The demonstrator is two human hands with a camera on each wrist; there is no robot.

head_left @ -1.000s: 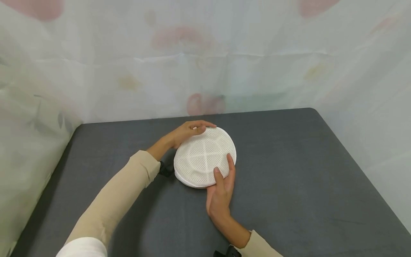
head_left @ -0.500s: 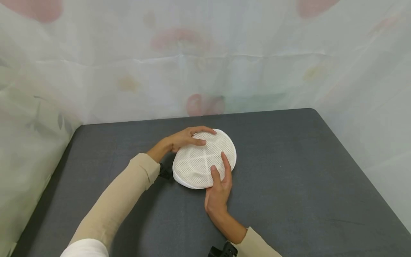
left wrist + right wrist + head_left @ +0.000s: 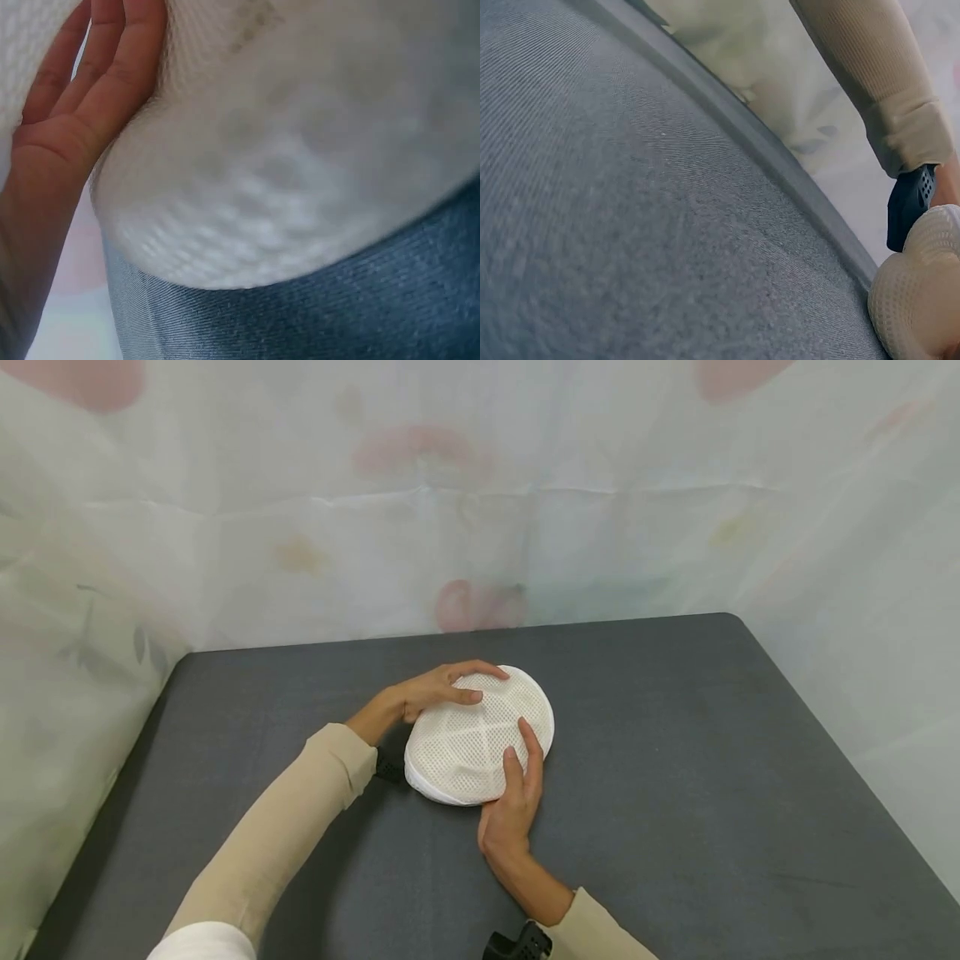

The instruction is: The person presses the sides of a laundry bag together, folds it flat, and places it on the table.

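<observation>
- Mesh disc (image 3: 480,739), round, white and padded, lies near the middle of the dark grey table (image 3: 675,793), with a raised cross showing on its top face.
- Nearest the viewer, a black wrist-mounted camera (image 3: 517,943) sits at the cuff of the right beige sleeve (image 3: 600,931), at the bottom edge of the head view.
- Just beyond it, the right hand (image 3: 510,806) rests on the disc's near edge; its fingers (image 3: 528,752) lie straight and flat on the mesh, pressing rather than clasping, so nothing is gripped.
- On the left, the left beige sleeve (image 3: 285,835) runs up from the near left corner toward the disc.
- At the disc's far left edge, the left hand (image 3: 431,689) lies over the rim, fingers stretched across the mesh and touching it, not curled round it.
- Seen from the left wrist, the left hand's fingers lie straight against the white mesh, and the disc's rounded side bulges above the grey cloth.
- Seen from the right wrist, only a small part of the disc shows at the lower right corner, beside the black camera on the other arm.
- Beyond the table's far edge hangs a pale curtain (image 3: 480,502) with faint pink and green prints.
</observation>
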